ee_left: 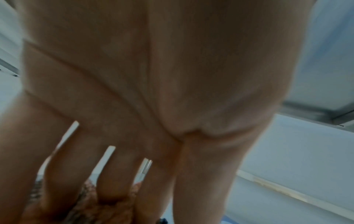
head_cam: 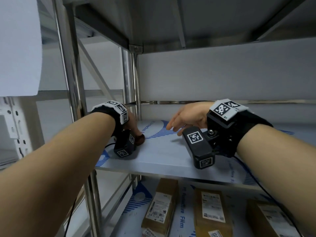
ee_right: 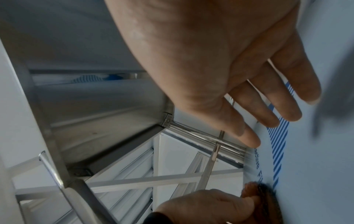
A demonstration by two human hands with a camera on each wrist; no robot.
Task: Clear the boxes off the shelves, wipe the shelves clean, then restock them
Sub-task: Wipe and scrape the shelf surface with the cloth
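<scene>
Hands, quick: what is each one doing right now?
Left hand: fingers pressing a brown cloth onto the shelf; a closed grip cannot be told.
Right hand: open, fingers extended over the shelf, holding nothing.

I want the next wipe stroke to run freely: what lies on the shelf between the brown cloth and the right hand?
Nothing: in the head view only bare printed film on the shelf separates the brown cloth from the right hand.

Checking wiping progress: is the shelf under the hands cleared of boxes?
Cleared where visible: the shelf shows bare film; only the left hand pressing a brown cloth.
</scene>
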